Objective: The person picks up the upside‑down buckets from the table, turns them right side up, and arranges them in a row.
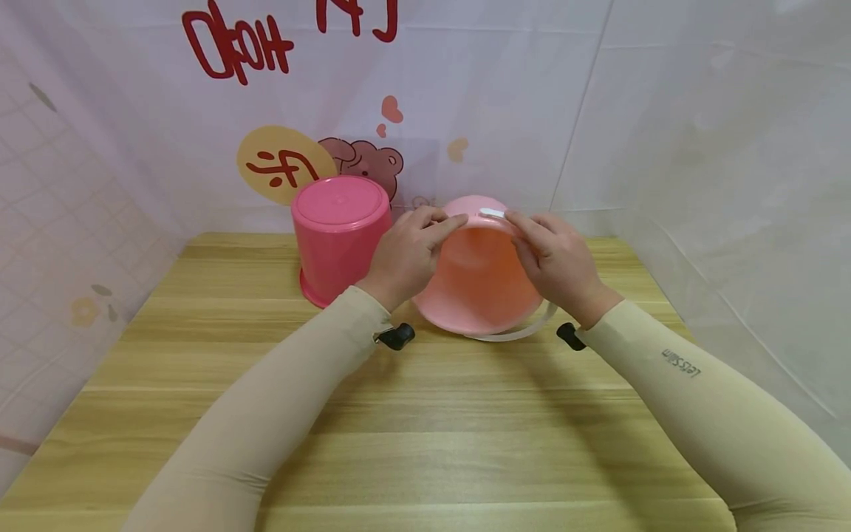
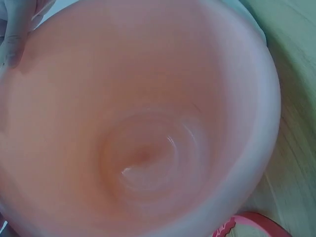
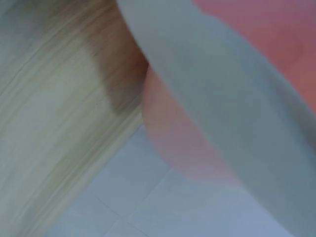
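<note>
A light pink bucket (image 1: 488, 277) lies tipped on the table, its open mouth facing me. My left hand (image 1: 407, 255) holds the upper left of its rim. On the upper right, my right hand (image 1: 561, 262) grips the same rim, fingers over the top edge and thumb below. Between the hands a small white piece (image 1: 492, 213) shows on the rim. The bucket's white handle (image 1: 518, 332) hangs under the mouth, and in the right wrist view the white band (image 3: 207, 98) crosses close to the camera. The bucket's inside (image 2: 148, 158) fills the left wrist view.
A hot pink bucket (image 1: 342, 244) stands upside down just left of my left hand. Both are on a wood-grain table (image 1: 425, 443). A white printed curtain (image 1: 499, 89) hangs behind, with more white cloth (image 1: 744, 185) along the right side.
</note>
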{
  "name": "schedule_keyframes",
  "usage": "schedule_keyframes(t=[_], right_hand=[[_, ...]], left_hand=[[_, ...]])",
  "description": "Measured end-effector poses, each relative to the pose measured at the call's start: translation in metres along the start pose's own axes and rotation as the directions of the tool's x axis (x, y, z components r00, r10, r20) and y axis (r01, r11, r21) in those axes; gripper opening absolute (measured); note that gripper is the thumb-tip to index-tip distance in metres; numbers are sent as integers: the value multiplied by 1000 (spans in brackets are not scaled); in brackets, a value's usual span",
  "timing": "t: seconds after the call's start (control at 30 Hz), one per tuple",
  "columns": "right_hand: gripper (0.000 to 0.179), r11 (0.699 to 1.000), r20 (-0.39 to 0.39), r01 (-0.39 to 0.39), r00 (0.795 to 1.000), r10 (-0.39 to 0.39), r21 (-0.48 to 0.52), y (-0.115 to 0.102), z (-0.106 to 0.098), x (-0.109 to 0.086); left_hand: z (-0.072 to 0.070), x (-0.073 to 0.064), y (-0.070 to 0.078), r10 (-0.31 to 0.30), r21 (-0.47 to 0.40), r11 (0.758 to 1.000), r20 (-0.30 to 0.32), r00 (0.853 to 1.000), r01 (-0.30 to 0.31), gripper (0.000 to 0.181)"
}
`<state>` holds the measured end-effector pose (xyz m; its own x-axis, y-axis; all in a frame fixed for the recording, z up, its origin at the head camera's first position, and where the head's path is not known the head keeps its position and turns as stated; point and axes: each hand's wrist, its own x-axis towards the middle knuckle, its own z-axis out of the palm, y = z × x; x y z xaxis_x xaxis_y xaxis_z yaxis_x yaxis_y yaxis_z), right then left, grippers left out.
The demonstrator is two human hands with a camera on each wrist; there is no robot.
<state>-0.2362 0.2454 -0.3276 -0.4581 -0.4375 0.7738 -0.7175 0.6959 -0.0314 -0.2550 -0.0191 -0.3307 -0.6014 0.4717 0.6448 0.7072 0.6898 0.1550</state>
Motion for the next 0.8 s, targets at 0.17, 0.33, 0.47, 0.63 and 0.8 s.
schedule_keyframes(t=[0.17,0.33,0.47,0.63,0.8], right_hand=[[39,1000,28,-13,1000,13,-2,-2,-2,3],[37,998,53,-59,997,59,0,-1,-4,5],[35,995,49,-100,994,100,2,3,-6,8],[34,993,35,-115,993,115,4,5,-8,12],[35,992,16,-124,992,124,5,7,-8,13]], left_hand=[[0,0,-2,-20,-54,998,-6,1000,20,39],[0,-4,-7,-60,-147,987,10,998,61,40],[0,-8,-11,-107,-176,978,31,994,111,48],[-3,-10,-12,-167,-160,971,67,984,176,51],[-3,-9,-11,-186,-158,968,73,980,195,49]])
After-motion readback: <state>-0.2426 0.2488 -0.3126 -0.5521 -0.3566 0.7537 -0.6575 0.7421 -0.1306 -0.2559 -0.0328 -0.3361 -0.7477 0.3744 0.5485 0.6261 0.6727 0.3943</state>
